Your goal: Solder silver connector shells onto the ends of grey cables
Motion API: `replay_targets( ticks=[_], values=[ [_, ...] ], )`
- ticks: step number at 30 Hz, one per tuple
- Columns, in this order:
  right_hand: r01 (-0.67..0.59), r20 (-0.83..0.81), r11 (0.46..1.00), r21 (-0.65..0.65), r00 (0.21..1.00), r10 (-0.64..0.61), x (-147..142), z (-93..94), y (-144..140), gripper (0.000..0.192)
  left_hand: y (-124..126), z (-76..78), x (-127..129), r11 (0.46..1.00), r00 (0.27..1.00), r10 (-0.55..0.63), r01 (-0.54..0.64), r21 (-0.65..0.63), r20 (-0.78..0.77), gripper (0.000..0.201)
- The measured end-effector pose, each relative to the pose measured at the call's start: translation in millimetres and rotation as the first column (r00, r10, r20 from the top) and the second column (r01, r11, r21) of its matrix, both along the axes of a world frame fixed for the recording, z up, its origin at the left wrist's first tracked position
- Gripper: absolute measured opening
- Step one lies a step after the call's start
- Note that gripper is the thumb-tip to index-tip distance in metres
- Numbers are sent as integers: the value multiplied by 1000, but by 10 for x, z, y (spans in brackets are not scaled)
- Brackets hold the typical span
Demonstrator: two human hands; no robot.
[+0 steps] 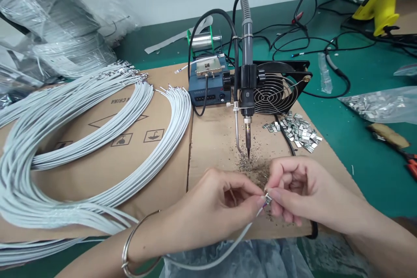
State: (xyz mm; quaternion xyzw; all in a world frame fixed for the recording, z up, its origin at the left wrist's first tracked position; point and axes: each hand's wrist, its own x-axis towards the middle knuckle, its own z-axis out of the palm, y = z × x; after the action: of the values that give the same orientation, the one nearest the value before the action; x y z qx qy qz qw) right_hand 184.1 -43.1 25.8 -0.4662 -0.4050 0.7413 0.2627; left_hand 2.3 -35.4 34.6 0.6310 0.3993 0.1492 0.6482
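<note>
My left hand [228, 200] pinches the end of a white cable [239, 239], whose thin coloured wires show beside my thumb. A small metal connector [268, 199] sits at that cable end, gripped between the thumb and forefinger of my right hand [299, 186]. Whether the wires are joined to the connector cannot be made out. Just above both hands, a soldering iron [248, 139] hangs tip-down in a stand, with a thin solder feed tube [237, 130] beside its tip. The hands are apart from the hot tip.
Bundles of white cables [169, 152] cover the cardboard [211, 139] on the left. Behind the iron stand a blue control box [208, 91], a solder spool [200, 41] and a black fan [273, 89]. Loose metal connectors [302, 132] are heaped at right, near a bag of similar parts [381, 104].
</note>
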Motion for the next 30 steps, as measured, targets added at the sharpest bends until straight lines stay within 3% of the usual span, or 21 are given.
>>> replay_targets(
  ticks=[10,17,30],
  values=[
    [95,45,995,-3,994,-95,-55,120,-228,25,-169,120,12,996,997,-36,41,76,-66,25],
    [110,22,994,6,994,-110,-113,125,-396,25,-418,174,0,972,995,22,3,236,-102,24],
    [35,-46,999,30,998,-34,-139,85,-518,21,-660,29,-85,976,981,194,-195,99,24,28]
  ],
)
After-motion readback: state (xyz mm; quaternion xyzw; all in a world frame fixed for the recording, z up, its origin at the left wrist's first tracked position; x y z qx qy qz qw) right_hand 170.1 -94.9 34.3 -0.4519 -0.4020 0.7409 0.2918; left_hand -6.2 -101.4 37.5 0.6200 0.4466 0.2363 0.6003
